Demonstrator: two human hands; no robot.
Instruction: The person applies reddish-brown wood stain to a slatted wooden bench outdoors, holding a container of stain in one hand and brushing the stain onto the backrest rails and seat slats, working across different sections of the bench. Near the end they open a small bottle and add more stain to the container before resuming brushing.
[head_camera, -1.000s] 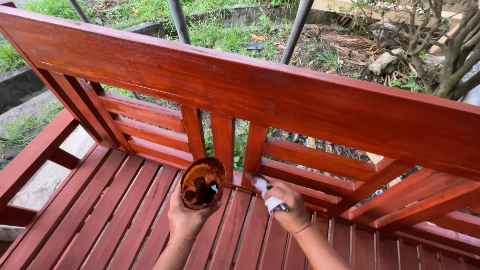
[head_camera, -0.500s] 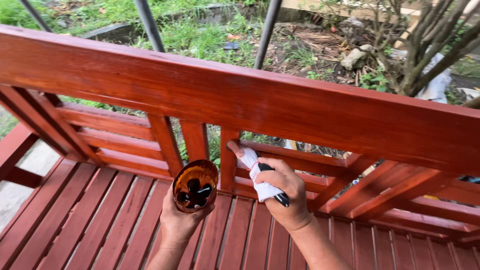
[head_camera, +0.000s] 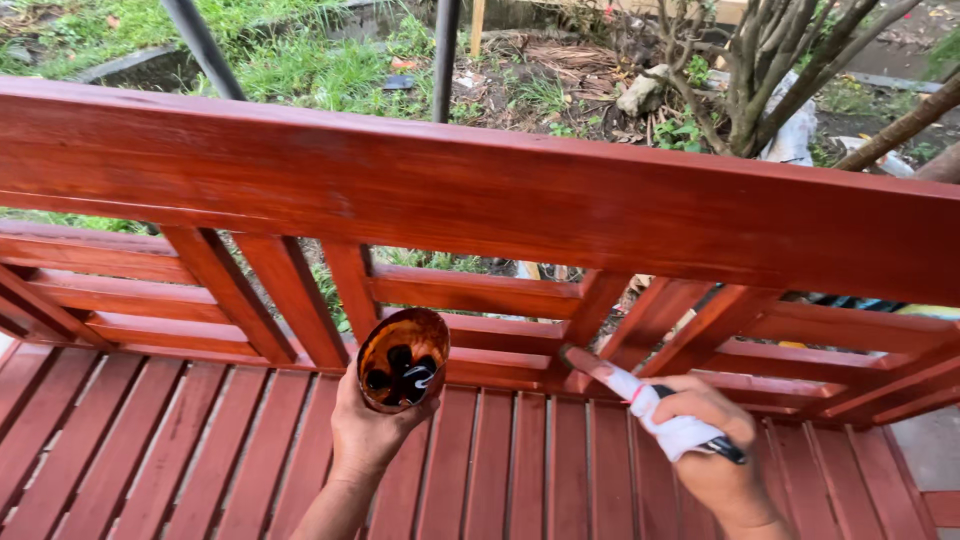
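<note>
Outdoors, over a red-brown stained wooden bench (head_camera: 480, 200) with a broad top rail, slanted back slats and a slatted seat (head_camera: 520, 470). Left hand (head_camera: 372, 430) wrapped from below around a small round container (head_camera: 402, 360), held tilted with its mouth toward the camera, dark glossy stain inside and orange-brown smears on the inner wall; container raised just above the seat, in front of the lower back rail. Right hand (head_camera: 710, 450) closed around a paintbrush (head_camera: 640, 395), handle wrapped in white cloth, a dark end poking out past the fingers to the right. Brush angled up and left, reddish tip touching or just beside the foot of a slanted slat (head_camera: 590, 320) where it joins the lower rail; contact too fine to tell. Both hands near each other, container to the left of the brush, apart from it. Behind the bench: grass (head_camera: 300, 50), bare soil with litter, two dark metal poles (head_camera: 445, 60) and a cluster of thin tree trunks (head_camera: 760, 60) at upper right.
</note>
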